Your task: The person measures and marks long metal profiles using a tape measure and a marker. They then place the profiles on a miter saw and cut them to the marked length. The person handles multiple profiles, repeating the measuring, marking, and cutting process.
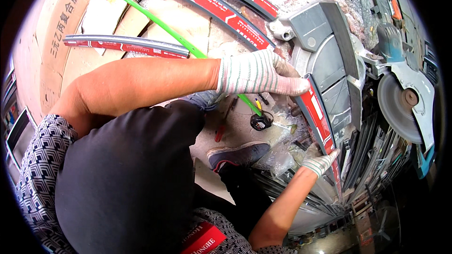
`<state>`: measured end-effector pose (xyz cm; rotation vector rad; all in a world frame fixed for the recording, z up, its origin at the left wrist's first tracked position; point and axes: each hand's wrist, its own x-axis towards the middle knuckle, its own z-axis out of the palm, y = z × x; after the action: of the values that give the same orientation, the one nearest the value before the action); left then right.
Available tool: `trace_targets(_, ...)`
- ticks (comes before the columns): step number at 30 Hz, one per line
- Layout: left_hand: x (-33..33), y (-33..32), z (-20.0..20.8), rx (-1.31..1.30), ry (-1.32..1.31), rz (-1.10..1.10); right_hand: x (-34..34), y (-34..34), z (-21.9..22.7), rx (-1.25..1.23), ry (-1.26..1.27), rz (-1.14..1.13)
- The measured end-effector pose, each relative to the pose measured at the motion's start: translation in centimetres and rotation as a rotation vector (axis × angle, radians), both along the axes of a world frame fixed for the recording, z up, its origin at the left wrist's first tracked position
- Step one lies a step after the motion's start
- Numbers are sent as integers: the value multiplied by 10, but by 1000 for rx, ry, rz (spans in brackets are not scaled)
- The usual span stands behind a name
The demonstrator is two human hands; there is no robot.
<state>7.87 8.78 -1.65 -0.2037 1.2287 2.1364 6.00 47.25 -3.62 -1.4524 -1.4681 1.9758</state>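
Observation:
A long grey metal profile with red protective film (320, 117) slants beside the grey bed of a mitre saw (329, 61). My left hand (263, 74), in a striped white work glove, is closed on the profile's upper end, close to the saw bed. Lower down, my gloved right hand (320, 161) grips the same profile, fingers and thumb on either side of it. The saw's round blade (398, 108) sits raised to the right, away from both hands. The palm side of my left glove is hidden.
More red-filmed profiles (221, 9) lie beyond my left arm. A green strip (150, 18) passes under that arm. A black tape measure (260, 121) and a red-handled tool (220, 133) rest on the floor near my shoe (240, 154). Many metal offcuts (372, 160) stand below the saw.

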Motion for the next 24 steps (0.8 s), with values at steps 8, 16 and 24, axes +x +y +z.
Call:
trace_targets(8,-12,18,-1,-373,44,65,-15,-17,-15,7,-64,-38)
trace_targets(16,-30,-5,-18,-488,12,265,-30,-58,-33,-132,33,-10)
trace_targets(24,-62,-81,-44,-613,-2,438,-28,-113,-40,-440,-10,335)
